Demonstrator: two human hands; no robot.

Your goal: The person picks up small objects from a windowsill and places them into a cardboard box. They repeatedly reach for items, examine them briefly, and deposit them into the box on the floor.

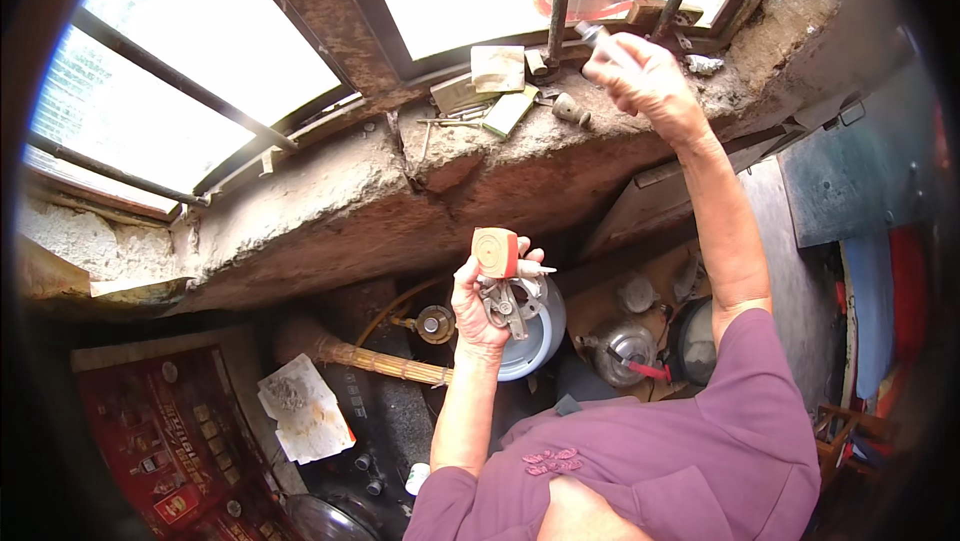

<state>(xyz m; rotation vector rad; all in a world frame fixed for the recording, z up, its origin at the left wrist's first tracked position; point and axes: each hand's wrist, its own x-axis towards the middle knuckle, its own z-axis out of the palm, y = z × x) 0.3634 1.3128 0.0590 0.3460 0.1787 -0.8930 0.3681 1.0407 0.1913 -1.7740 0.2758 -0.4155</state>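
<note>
My left hand [480, 314] is closed around a cluster of small items in front of my chest. Among them are an orange tape measure [495, 253], a small pale nozzle-tipped piece [534, 269] and grey metal parts [510, 306] that I cannot name exactly. My right hand [637, 80] is raised over the right part of the stone windowsill [300, 196]. It grips a whitish tube-like object [619, 53] with a metallic end, blurred. Near it on the sill lie a small cylindrical fitting [571, 110], a green-and-white box [510, 112] and a square pale box [498, 68].
Metal bars [561, 1] cross the window. Several thin metal rods [461, 117] lie on the sill. Below stand a blue-grey bucket [551, 331], a metal kettle [624, 352], a gas valve [434, 324], a straw broom [382, 362] and a stained white sheet [306, 421].
</note>
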